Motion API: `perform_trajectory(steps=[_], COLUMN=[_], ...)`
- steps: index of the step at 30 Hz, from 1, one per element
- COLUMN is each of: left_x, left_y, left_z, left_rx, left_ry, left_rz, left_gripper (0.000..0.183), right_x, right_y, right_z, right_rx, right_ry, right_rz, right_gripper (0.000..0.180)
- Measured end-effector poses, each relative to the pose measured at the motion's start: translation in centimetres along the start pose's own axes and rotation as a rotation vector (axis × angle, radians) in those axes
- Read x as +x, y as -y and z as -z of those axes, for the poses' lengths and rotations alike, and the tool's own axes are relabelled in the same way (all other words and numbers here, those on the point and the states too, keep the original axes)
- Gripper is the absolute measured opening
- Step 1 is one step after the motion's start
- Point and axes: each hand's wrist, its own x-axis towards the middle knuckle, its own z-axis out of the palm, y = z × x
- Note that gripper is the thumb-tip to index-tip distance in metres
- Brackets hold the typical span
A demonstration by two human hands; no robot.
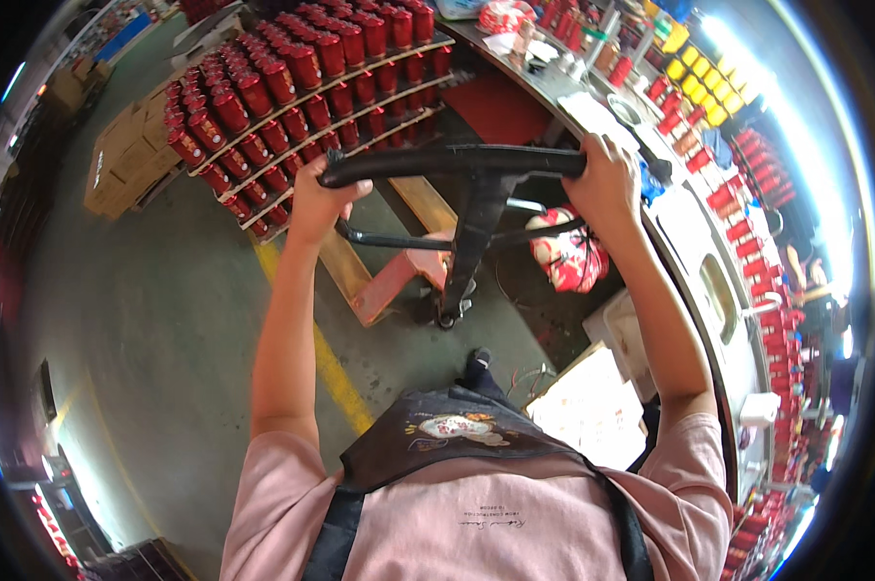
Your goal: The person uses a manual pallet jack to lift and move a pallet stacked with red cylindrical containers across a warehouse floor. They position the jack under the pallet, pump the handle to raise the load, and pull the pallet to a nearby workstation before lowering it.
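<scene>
Before me stands a pallet jack, its black handle (455, 160) spanning the view between my hands. My left hand (325, 194) grips the left end of the handle's crossbar, thumb along its underside. At the right end, my right hand (606, 178) is wrapped around the same bar. The handle's shaft (470, 243) runs down to the jack's base near the floor. Its orange-pink fork frame (401, 279) points away, towards stacked boards loaded with red cylindrical containers (299, 65) in several layers.
A worktop with a sink (718, 298) curves along my right. Beneath it are a red patterned bundle (569, 250) and a white box (590, 407). Cardboard boxes (136, 149) stand at the far left. A yellow floor line (339, 378) runs beside my feet.
</scene>
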Motion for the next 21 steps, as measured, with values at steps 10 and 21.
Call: perform_trajectory(steps=[10, 21], left_x=[0.3, 0.3], left_y=[0.8, 1.5], left_z=[-2.0, -3.4], left_rx=[0.066, 0.097], left_ry=[-0.288, -0.553], left_rz=[-0.044, -0.116], left_gripper=[0.026, 0.022], right_x=[4.0, 4.7], right_y=[-9.9, -10.2], right_z=[-1.7, -2.2], right_rx=[0.875, 0.921], right_ry=[0.471, 0.529], right_rz=[0.219, 0.185], right_gripper=[0.030, 0.030])
